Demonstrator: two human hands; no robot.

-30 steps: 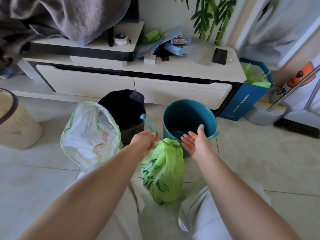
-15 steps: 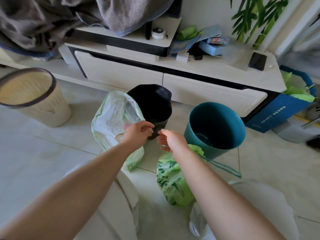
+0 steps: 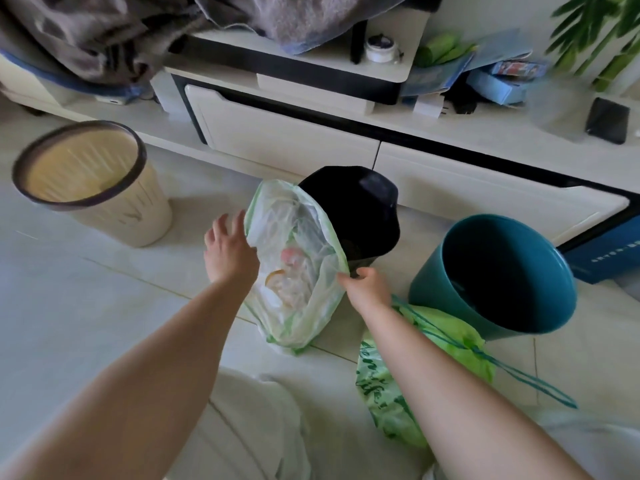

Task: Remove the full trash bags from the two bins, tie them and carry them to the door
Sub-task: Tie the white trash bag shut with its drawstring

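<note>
Tiled floor point(image 3: 86, 306), pale bag point(image 3: 294, 268) w/ scraps, teal bin point(image 3: 498, 278) empty

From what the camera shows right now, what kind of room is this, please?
Most likely a living room in a home. A low white cabinet with drawers stands along the wall with a phone and small boxes on top, a blanket is heaped on it, and the floor is pale tile.

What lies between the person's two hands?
In the head view, the open mouth of the translucent white trash bag spans between the left hand, at its left rim, and the right hand, pinching its right rim.
</note>
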